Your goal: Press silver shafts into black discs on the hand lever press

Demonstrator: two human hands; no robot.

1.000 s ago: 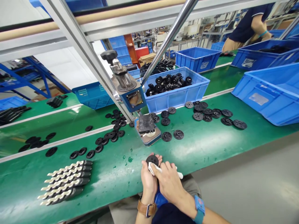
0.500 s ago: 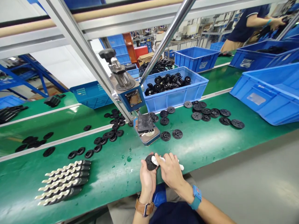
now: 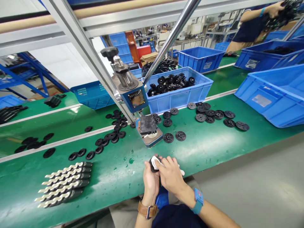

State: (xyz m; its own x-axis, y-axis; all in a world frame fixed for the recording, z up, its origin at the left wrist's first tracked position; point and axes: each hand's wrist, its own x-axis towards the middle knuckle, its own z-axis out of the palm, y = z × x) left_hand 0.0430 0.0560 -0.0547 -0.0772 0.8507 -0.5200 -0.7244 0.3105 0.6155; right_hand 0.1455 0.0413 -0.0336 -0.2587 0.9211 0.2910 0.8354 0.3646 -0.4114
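My left hand (image 3: 150, 181) is closed around a black round disc (image 3: 152, 165) at the near edge of the green bench (image 3: 114, 180). My right hand (image 3: 169, 175) grips a white twisted part (image 3: 156, 161) and presses its end against the disc's face; the rest of the white part pokes out past my fingers on the right. Both hands are together just in front of the small blue-based press (image 3: 148, 131), whose black block sits over a white piece.
Loose black discs (image 3: 209, 114) lie right of the press and small black rings (image 3: 111, 136) to its left. A row of white-and-black twisted parts (image 3: 64, 182) lies at near left. Blue bins (image 3: 178, 88) (image 3: 275, 91) stand behind. A co-worker's arm (image 3: 256, 14) reaches at far right.
My right hand turned the white part against the disc, so the disc is now mostly covered by the part and fingers. The co-worker at far right raised an arm holding black parts.
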